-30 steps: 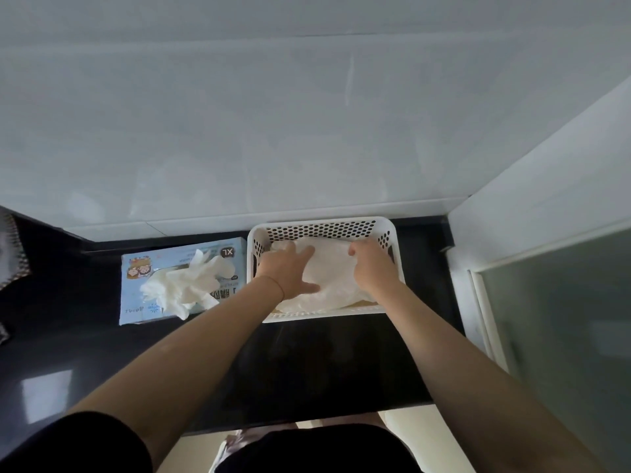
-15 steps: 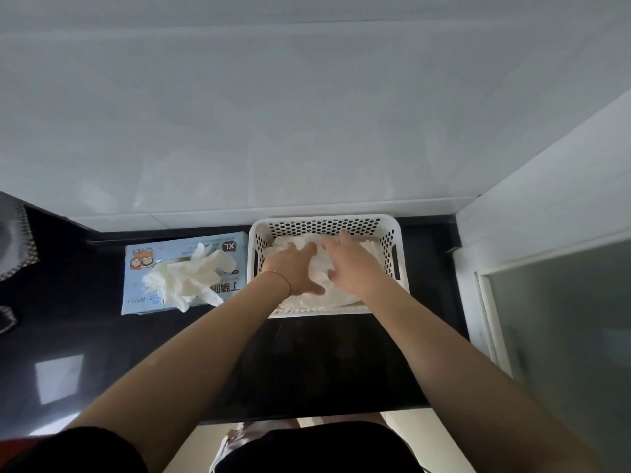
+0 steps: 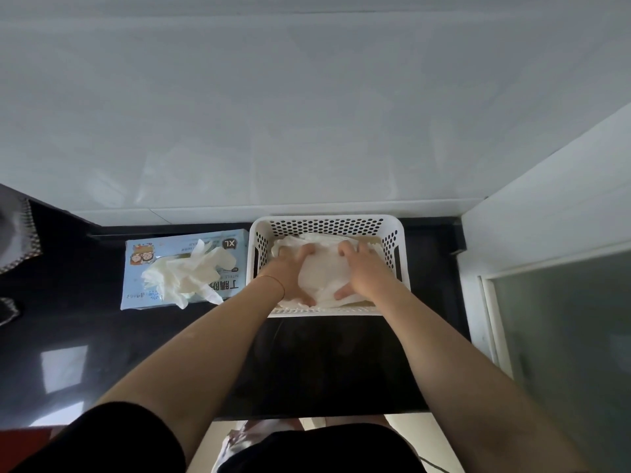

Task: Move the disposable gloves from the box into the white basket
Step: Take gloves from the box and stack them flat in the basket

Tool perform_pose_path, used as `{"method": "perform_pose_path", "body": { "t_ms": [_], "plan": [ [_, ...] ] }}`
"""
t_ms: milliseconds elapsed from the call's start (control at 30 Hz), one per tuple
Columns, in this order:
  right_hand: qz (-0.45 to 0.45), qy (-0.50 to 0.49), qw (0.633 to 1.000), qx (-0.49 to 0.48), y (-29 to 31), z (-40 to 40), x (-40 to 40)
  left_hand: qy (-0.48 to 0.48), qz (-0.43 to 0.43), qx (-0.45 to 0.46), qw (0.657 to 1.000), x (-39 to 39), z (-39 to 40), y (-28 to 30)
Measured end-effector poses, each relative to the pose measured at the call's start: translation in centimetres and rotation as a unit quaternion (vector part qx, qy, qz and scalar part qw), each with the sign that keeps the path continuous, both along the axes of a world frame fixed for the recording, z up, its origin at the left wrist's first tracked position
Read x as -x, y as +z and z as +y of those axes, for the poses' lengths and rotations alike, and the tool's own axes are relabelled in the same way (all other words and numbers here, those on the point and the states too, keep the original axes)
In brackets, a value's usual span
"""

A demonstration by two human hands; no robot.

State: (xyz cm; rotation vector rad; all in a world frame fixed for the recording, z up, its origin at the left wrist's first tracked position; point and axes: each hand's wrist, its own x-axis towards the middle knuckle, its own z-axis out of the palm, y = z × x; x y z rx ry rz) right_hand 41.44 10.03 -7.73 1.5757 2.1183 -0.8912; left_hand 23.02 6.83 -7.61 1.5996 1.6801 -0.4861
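Both forearms stretched forward into basket (image 3: pixel 404 254). Left hand (image 3: pixel 290 274) and right hand (image 3: pixel 362 271) laid flat, fingers spread, pressed on glove pile (image 3: pixel 324 274); nothing gripped.

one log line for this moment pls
left hand + right hand: pressing gloves | in white basket | box: gloves remain

bare forearms, a thin band (image 3: pixel 273 279) at the left wrist, a short black sleeve (image 3: pixel 112 438) on the left arm
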Motion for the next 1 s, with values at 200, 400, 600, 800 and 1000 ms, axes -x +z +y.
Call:
{"method": "perform_pose_path", "body": {
  "t_ms": [200,400,600,800,1000],
  "plan": [
    [0.018,-0.016,0.999,-0.027,3.1,0.7,0.7,0.037,-0.076,0.039,0.996,0.7,0.8,2.6],
    [0.139,-0.054,0.980,-0.134,7.8,0.2,6.6,0.144,-0.104,-0.190,0.966,4.1,0.5,7.1],
    [0.245,-0.083,0.957,-0.133,9.9,-3.1,15.0,0.277,-0.125,-0.316,0.899,12.3,-1.9,10.5],
    [0.182,0.020,0.980,-0.072,8.8,-5.5,21.1,0.251,-0.106,-0.262,0.926,17.6,-4.4,10.4],
    [0.140,0.011,0.980,-0.143,7.9,-6.2,23.4,0.200,-0.107,-0.237,0.945,19.6,-5.8,10.3]
  ]
}}
